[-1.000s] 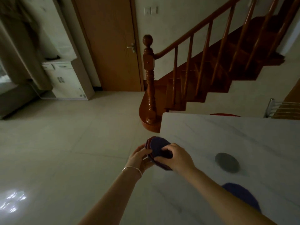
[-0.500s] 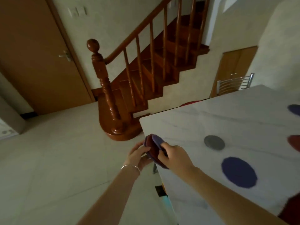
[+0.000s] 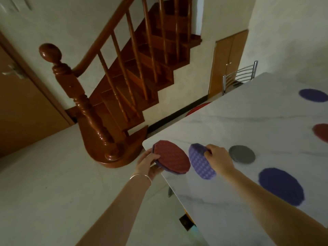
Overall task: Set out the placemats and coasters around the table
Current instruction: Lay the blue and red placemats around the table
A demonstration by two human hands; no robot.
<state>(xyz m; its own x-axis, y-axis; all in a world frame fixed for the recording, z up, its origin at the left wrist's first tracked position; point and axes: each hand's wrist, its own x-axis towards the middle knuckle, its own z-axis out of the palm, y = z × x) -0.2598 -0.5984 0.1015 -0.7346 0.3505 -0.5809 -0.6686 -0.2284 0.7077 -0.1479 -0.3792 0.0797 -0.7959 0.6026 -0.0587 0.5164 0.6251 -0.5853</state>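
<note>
My left hand (image 3: 148,163) grips a small stack of round mats (image 3: 172,159), a red one on top and a purple one beneath, over the near corner of the white marble table (image 3: 248,125). Just to the right, my right hand (image 3: 217,158) pinches a single purple mat (image 3: 201,161), tilted above the tabletop. A small grey coaster (image 3: 241,154) lies flat beside my right hand. Further right on the table lie a large purple placemat (image 3: 281,186), a red mat (image 3: 321,133) at the frame edge and another purple mat (image 3: 313,95) at the far side.
A wooden staircase with a newel post (image 3: 76,96) stands left of the table corner. A metal chair back (image 3: 238,75) and a red seat (image 3: 197,108) stand at the table's far edge. A brown door (image 3: 21,96) is at left. Pale tiled floor surrounds the table.
My right hand has pulled one purple mat off the stack and moved it right over the table. The red mat now shows on top. The view has swung right.
</note>
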